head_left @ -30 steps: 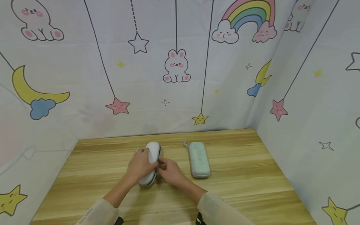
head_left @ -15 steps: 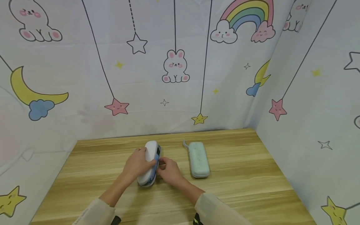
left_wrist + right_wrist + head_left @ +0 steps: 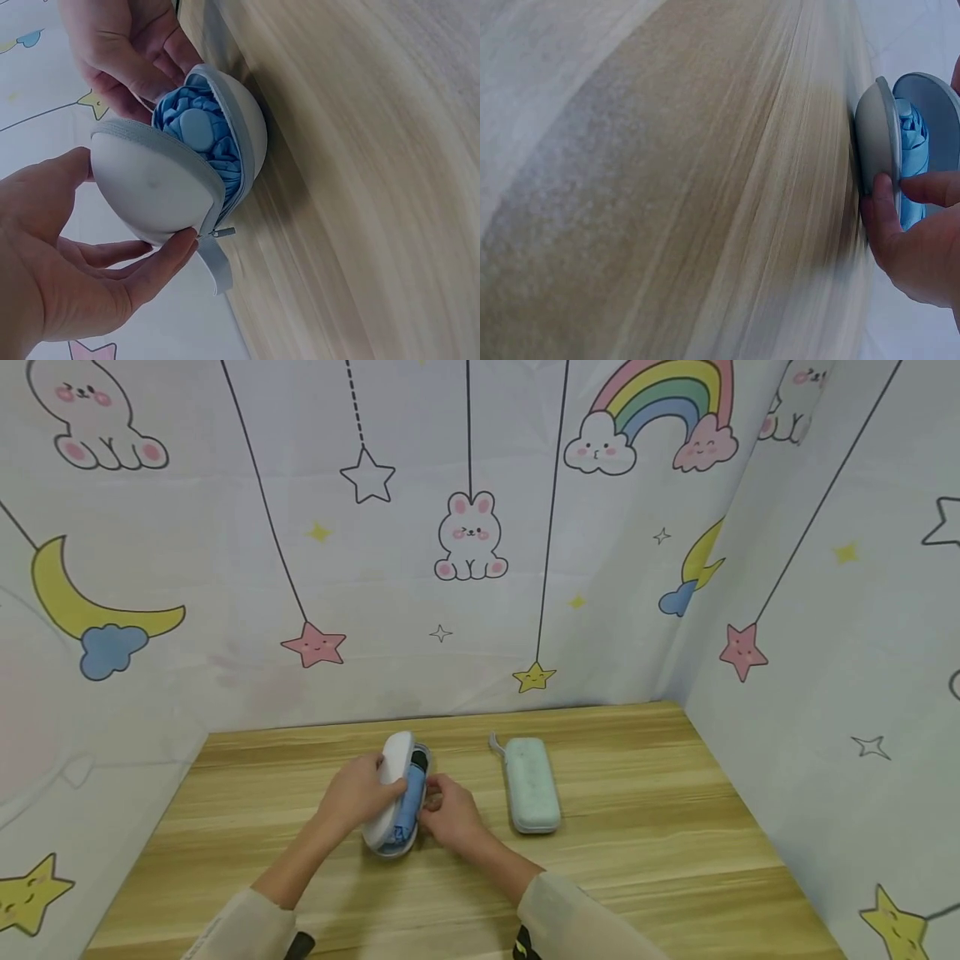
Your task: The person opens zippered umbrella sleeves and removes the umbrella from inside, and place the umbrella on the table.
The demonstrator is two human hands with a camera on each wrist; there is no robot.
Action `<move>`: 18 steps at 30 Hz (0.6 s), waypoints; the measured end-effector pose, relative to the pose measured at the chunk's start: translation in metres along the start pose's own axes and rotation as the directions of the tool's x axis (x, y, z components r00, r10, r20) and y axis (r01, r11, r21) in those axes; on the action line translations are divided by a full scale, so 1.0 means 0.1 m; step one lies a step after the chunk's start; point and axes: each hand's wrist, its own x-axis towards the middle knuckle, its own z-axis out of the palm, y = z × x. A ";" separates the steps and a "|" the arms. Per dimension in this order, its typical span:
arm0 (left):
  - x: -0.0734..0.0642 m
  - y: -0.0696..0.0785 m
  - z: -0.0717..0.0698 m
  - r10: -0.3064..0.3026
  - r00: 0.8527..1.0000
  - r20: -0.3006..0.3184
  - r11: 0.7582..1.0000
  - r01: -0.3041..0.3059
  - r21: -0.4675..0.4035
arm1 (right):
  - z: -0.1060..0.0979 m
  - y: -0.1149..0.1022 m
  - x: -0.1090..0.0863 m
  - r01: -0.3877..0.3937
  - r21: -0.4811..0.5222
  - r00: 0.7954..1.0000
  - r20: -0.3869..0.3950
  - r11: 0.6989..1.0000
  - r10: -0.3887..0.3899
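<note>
A white zip case (image 3: 154, 184) lies partly open on the wooden table, its lid raised on one long side. Inside is a folded blue umbrella (image 3: 409, 797) with a black end; its blue fabric bunches around a round blue cap in the left wrist view. My left hand (image 3: 356, 792) grips the lid, thumb on the edge and fingers around the far side. With thumb and fingers, my right hand (image 3: 454, 820) pinches the rim of the lower half, as the right wrist view shows. A zipper pull (image 3: 223, 232) and grey strap (image 3: 215, 264) hang at one end.
To the right of the hands lies a closed mint-green case (image 3: 532, 787) with a grey wrist loop (image 3: 496, 743). Patterned white cloth (image 3: 390, 577) rises behind the table (image 3: 637, 827) and along its sides.
The lid has swung up and to the left with my left hand, uncovering the blue umbrella. My right hand stays at the case's right edge. The green case has not moved.
</note>
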 end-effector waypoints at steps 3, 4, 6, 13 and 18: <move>-0.02 0.00 -0.03 -0.011 1.000 0.017 1.000 0.011 -0.001 | 0.00 -0.01 0.01 -0.003 -0.026 1.000 0.005 1.000 0.003; -0.02 0.00 -0.04 -0.015 1.000 0.021 1.000 0.015 -0.008 | 0.00 0.00 0.01 -0.003 -0.027 1.000 0.005 1.000 0.003; -0.04 -0.01 -0.06 -0.023 0.999 0.029 0.999 0.024 -0.029 | 0.01 0.00 0.02 0.002 -0.024 1.000 0.003 1.000 -0.002; -0.08 -0.06 -0.14 -0.021 0.999 0.034 0.996 0.024 -0.082 | 0.03 0.02 0.03 0.018 -0.014 1.000 -0.015 1.000 -0.018; -0.09 -0.06 -0.20 -0.030 0.999 0.032 0.997 0.033 -0.077 | 0.04 0.01 0.02 0.001 0.016 1.000 -0.001 1.000 -0.001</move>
